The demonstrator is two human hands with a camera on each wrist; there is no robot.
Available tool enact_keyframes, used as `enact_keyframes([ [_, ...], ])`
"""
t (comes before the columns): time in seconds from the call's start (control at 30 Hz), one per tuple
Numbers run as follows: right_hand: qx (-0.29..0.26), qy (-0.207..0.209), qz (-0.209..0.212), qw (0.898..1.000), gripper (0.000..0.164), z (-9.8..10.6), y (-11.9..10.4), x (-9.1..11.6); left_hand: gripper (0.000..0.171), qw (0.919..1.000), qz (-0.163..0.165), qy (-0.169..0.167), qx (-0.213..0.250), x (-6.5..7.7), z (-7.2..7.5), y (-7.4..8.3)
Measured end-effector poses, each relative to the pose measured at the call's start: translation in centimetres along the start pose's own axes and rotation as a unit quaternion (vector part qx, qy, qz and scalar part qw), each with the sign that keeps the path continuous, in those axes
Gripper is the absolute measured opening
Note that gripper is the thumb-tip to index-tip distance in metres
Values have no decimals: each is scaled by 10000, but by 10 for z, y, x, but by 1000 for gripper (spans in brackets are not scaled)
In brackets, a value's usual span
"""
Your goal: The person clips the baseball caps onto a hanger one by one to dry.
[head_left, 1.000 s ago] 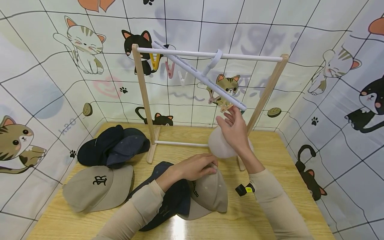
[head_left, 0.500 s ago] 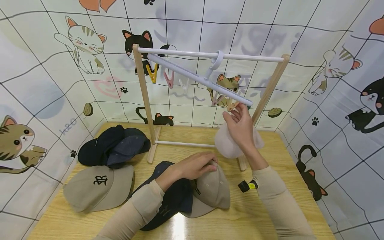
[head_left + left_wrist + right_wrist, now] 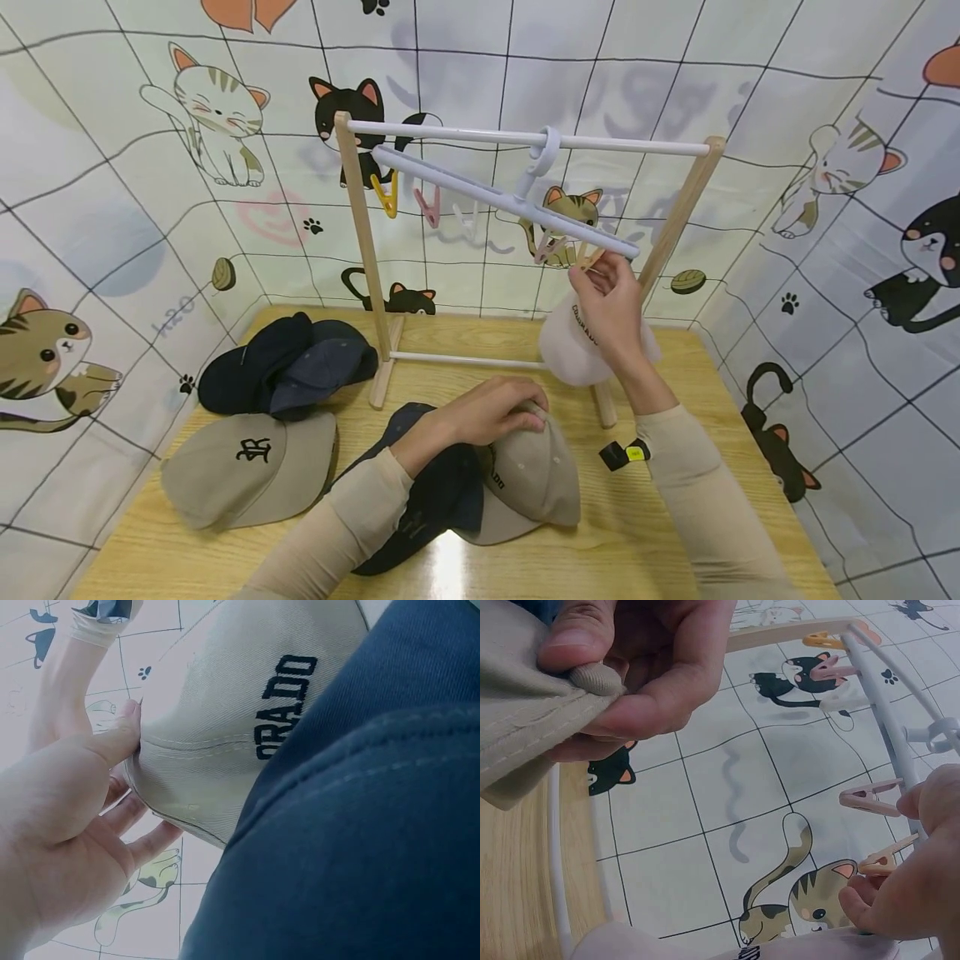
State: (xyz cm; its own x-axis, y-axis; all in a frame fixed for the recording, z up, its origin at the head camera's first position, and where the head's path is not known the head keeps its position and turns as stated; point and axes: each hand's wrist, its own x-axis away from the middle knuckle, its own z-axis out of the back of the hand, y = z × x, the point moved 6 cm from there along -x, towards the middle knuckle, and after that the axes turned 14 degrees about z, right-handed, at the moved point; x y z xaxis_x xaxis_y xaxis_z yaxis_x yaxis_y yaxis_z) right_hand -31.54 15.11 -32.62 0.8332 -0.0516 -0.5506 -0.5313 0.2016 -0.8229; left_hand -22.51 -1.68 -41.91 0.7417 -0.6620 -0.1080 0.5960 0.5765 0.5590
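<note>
My left hand [image 3: 491, 410] pinches the top of a beige cap [image 3: 536, 475] with dark lettering, over the table. A navy cap [image 3: 431, 500] overlaps the beige one and lies under my left forearm. My right hand [image 3: 613, 304] is raised to the right end of a pale lilac hanger [image 3: 487, 196], its fingers and thumb around an orange clothespin [image 3: 879, 862]. Just beside it, a pink clothespin [image 3: 870, 796] hangs from the hanger bar. Below my right hand hangs a pale cap [image 3: 572, 346] with dark lettering; its upper attachment is hidden by the hand.
The hanger hooks onto the top rail [image 3: 450, 133] of a wooden stand [image 3: 362, 242]. Yellow [image 3: 386, 198], pink and white clothespins hang at its left. Dark caps [image 3: 288, 367] and a beige cap [image 3: 225, 471] lie on the table's left side.
My right hand has moved right and slightly up, and the hanger has turned with its right end rising. The pale cap has shifted right, showing its lettering. My left hand keeps the beige cap.
</note>
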Motion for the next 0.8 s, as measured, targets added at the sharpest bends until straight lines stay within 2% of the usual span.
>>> enact_keyframes([
  [0.23, -44, 341, -55, 9994, 52, 0, 4, -6, 16, 9999, 46, 5, 133, 2, 2, 0],
  [0.47, 15, 671, -95, 9977, 50, 2, 5, -10, 22, 10000, -31, 26, 32, -1, 6, 1],
  [0.6, 50, 831, -80, 9965, 50, 3, 4, -11, 24, 9999, -95, -86, -72, -2, 10, 3],
  [0.8, 317, 1127, 6, 9931, 47, 7, 1, -12, 25, 9988, -27, -432, -229, -3, 16, 7],
])
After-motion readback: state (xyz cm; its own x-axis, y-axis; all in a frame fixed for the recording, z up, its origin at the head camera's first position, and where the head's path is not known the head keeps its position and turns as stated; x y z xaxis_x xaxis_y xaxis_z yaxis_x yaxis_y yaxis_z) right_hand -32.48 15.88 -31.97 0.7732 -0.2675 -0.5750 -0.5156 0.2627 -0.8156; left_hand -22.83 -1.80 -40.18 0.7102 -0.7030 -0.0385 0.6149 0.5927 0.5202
